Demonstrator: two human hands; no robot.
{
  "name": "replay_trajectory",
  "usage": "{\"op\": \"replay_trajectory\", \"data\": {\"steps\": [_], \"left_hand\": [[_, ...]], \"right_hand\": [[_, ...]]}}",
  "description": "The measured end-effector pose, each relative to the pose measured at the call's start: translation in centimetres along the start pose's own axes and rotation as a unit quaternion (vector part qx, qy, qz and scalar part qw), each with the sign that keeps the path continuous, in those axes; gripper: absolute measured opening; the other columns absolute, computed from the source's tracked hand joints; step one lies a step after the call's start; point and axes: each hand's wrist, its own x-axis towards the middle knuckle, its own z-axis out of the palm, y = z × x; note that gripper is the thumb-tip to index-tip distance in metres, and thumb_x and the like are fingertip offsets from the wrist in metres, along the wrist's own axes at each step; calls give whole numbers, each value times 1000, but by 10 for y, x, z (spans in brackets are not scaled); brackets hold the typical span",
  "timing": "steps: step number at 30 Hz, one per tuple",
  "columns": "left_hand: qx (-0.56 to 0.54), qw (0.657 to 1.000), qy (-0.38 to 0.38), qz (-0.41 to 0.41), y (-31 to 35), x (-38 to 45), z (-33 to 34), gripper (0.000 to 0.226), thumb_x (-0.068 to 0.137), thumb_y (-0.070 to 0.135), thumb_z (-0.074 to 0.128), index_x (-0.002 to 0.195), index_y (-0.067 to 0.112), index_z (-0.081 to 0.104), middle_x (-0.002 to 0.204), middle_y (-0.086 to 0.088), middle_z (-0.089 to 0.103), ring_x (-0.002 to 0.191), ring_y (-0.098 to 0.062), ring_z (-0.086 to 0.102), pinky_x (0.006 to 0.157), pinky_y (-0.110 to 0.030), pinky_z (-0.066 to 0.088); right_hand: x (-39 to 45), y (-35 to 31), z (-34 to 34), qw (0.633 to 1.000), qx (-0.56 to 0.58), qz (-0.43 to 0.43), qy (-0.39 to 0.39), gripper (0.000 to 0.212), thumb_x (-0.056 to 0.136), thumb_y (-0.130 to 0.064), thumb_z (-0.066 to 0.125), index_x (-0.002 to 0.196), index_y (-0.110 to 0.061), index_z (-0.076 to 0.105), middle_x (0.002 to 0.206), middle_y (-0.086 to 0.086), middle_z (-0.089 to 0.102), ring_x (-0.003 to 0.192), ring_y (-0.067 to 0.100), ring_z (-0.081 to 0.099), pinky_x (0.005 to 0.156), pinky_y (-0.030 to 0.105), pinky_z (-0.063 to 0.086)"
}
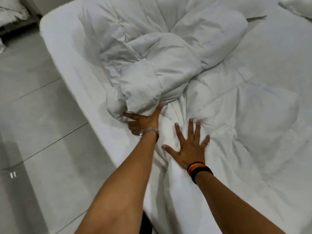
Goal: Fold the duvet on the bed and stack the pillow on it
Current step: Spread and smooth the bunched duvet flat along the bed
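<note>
A white duvet (pixel 168 61) lies rumpled across the bed (pixel 67 53), bunched into a thick heap near the left side. My left hand (pixel 143 120), with a metal bracelet on the wrist, grips the lower edge of that heap, fingers partly hidden under the fabric. My right hand (pixel 189 147), with striped wristbands, lies flat with fingers spread on the duvet just right of it. Part of a white pillow (pixel 298 5) shows at the top right corner.
Grey tiled floor (pixel 33 115) runs along the bed's left side. More white bedding (pixel 11 10) lies at the top left, off this bed. The bed's near left edge is just beside my left forearm.
</note>
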Motion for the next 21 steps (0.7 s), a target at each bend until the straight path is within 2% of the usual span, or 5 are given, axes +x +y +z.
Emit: {"op": "replay_trajectory", "data": {"steps": [7, 12, 14, 18, 21], "left_hand": [[-78, 993, -76, 55, 14, 42, -5, 121, 66, 47, 93, 157, 5, 26, 155, -12, 47, 138, -31, 51, 99, -26, 40], [-71, 963, 16, 259, 53, 107, -133, 93, 63, 37, 97, 141, 13, 52, 134, -10, 67, 118, -24, 66, 92, -18, 47], [-33, 962, -37, 269, 55, 124, -185, 100, 64, 41, 96, 148, 21, 45, 138, -3, 63, 120, -19, 62, 99, -21, 46], [146, 956, -219, 128, 20, 125, -229, 156, 52, 64, 92, 163, 19, -8, 164, -8, 32, 146, -31, 40, 117, -43, 37], [37, 982, -150, 106, 29, 129, -234, 157, 36, 88, 81, 160, 20, 11, 154, -9, 48, 134, -29, 53, 112, -46, 44]], "right_hand": [[5, -14, -10, 999, -1, 41, -1, 103, 78, -100, 22, 164, -50, -7, 172, 2, -28, 159, 32, -20, 117, 77, 9], [-6, -68, -35, 993, 91, 39, 60, 95, 87, -91, 32, 164, -49, -6, 172, 1, -27, 158, 25, -25, 118, 66, -19], [-17, -89, -28, 995, 95, 30, 18, 92, 89, -90, 25, 164, -48, -8, 170, -2, -31, 158, 23, -25, 119, 66, -20], [-34, -109, -3, 981, 96, 111, -127, 106, 67, -94, -14, 163, -48, -12, 169, 0, -34, 159, 25, -23, 118, 72, -7], [-21, -124, -27, 970, 188, 142, -57, 112, 61, -100, -16, 161, -51, -12, 173, -1, -26, 159, 23, -23, 120, 69, -11]]}}
